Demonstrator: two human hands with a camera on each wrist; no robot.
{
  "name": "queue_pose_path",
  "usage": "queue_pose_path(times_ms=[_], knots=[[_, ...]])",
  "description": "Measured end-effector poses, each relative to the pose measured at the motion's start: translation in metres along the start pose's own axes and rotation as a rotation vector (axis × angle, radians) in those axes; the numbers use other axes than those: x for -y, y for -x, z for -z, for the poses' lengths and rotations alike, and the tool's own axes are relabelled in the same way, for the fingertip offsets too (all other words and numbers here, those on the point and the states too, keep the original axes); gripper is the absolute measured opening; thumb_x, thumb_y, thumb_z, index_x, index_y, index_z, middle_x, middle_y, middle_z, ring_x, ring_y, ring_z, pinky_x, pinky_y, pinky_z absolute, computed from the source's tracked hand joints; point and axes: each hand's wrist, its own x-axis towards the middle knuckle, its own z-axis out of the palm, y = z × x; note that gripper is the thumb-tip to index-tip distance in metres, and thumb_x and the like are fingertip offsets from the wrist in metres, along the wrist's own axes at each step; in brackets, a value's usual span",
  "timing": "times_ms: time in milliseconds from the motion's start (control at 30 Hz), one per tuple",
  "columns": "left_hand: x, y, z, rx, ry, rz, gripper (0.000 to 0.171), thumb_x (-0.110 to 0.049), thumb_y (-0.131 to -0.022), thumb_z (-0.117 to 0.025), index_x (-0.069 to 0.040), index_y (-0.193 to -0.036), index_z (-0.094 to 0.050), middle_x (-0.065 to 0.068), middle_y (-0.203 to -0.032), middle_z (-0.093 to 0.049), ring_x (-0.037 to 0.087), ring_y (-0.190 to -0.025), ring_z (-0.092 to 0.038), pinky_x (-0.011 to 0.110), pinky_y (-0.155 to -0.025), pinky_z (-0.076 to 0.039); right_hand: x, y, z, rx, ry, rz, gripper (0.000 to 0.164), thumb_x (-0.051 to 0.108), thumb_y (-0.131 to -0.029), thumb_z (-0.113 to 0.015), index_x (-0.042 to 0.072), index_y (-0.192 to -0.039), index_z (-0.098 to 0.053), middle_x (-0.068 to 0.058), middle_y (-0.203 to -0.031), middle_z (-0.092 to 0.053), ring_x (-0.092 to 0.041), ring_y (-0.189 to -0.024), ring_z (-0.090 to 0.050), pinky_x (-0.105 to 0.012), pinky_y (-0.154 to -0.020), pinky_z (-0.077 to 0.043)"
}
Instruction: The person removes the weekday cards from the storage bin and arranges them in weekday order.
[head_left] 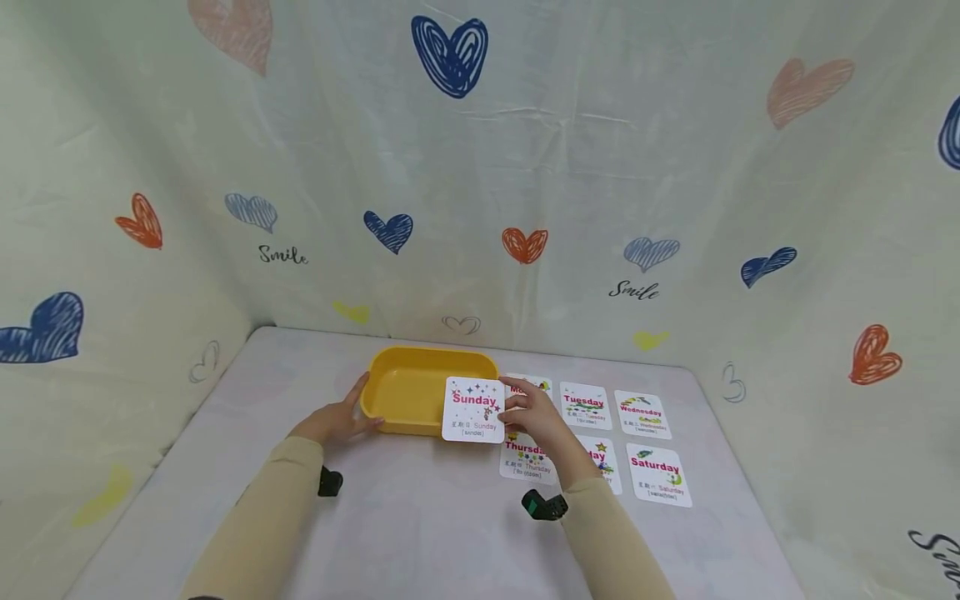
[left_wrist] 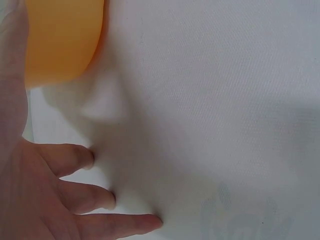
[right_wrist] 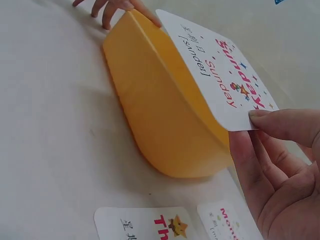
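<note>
My right hand pinches the right edge of a white square "Sunday" card between thumb and fingers. The card is raised and tilted over the near right corner of a yellow plastic basin, covering part of it. At the basin's left end is my left hand, its fingers spread; one digit lies along the basin wall. In the left wrist view three fingers stretch out beside the basin, apart from it. Under and behind my right hand, the "Monday" card and the "Thursday" card are partly hidden.
To the right lie the "Tuesday" card, the "Wednesday" card, the "Saturday" card and a card ending in "day", half behind my forearm. A heart-printed curtain hangs around the pale table.
</note>
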Motion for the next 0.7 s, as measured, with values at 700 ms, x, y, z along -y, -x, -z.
queue_pose_path(times_ms=[700], knots=[[0.001, -0.002, -0.002, 0.002, 0.017, -0.002, 0.104, -0.065, -0.089, -0.054, -0.011, -0.155, 0.005, 0.042, -0.131, -0.045, 0.056, -0.115, -0.050, 0.066, -0.096, -0.039, -0.052, 0.066, 0.023, -0.218, -0.080, -0.018, 0.064, -0.007, -0.080, -0.069, 0.011, -0.140, -0.054, -0.007, -0.084, -0.059, -0.020, -0.073, -0.062, -0.033, -0.063, -0.058]])
